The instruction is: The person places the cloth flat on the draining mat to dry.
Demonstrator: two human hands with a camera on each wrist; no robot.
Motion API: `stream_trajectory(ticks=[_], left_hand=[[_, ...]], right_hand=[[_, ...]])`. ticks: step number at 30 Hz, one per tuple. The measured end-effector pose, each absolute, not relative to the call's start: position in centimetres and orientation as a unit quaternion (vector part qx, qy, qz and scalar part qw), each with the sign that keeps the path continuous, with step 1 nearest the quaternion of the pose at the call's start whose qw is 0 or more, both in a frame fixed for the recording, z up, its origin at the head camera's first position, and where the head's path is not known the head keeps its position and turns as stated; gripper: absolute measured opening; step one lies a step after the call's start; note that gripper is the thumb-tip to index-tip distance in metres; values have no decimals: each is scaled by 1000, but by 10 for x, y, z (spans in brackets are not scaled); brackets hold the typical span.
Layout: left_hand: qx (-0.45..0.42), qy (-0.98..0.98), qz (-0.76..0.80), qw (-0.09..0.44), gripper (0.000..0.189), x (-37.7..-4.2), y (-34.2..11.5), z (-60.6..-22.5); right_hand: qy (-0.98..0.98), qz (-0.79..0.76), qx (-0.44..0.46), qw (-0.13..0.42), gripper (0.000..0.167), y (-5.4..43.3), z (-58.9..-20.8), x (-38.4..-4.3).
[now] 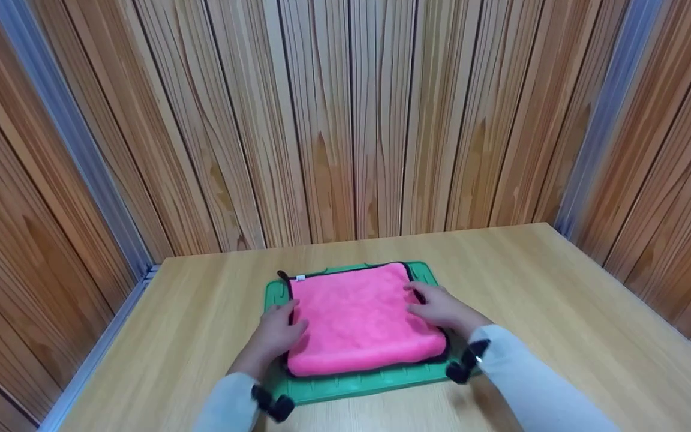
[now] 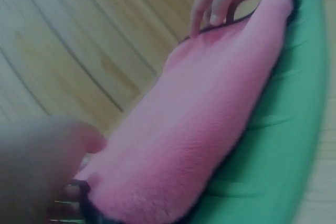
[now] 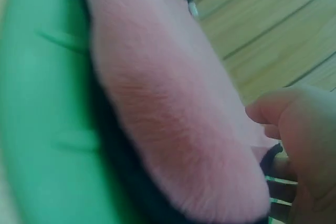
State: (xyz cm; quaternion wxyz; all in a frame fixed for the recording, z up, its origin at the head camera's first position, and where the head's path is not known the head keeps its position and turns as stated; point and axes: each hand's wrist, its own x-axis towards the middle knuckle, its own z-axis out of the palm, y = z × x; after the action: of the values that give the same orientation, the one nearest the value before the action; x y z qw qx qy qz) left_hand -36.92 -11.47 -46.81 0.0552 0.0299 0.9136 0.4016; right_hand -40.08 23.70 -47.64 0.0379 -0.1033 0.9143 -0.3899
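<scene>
A folded pink fleecy towel (image 1: 357, 318) with dark edging lies on a green board (image 1: 375, 379) with moulded ridges. Its near side is a thick rounded fold, and a small white tag (image 1: 300, 278) shows at the far left corner. My left hand (image 1: 276, 329) touches the towel's left edge, the thumb over the pink top and the other fingers along the side. At the right edge my right hand (image 1: 441, 307) lies with thumb and forefinger spread over the border. In the right wrist view, the lower fingers (image 3: 283, 190) are beside the dark edging, partly hidden by the thumb.
The board lies on a light wooden table (image 1: 561, 312). Wood-panelled walls (image 1: 345, 120) stand behind and at both sides, with metal posts (image 1: 75, 138) in the corners. Each sleeved wrist wears a black strap-on device (image 1: 273, 405).
</scene>
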Motion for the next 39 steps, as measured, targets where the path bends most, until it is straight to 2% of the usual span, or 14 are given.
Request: stream_trajectory(ticks=[4, 10, 16, 25, 32, 39], left_hand=[[27, 906, 419, 45, 61, -351, -120, -469], [-3, 883, 462, 89, 61, -332, -129, -474], [56, 874, 467, 119, 61, -318, -140, -484], [41, 893, 442, 78, 28, -309, -138, -490], [50, 941, 333, 29, 23, -299, -133, -495], [27, 949, 314, 30, 22, -293, -131, -502]], right_hand=[[900, -418, -120, 39, 46, 246, -478, -379], [889, -436, -134, 47, 46, 262, -483, -347], [872, -462, -131, 90, 51, 272, -488, -325], [843, -515, -130, 84, 39, 271, -497, -316], [897, -416, -151, -7, 19, 265, -508, -308], [927, -346, -124, -75, 17, 261, -514, -299]])
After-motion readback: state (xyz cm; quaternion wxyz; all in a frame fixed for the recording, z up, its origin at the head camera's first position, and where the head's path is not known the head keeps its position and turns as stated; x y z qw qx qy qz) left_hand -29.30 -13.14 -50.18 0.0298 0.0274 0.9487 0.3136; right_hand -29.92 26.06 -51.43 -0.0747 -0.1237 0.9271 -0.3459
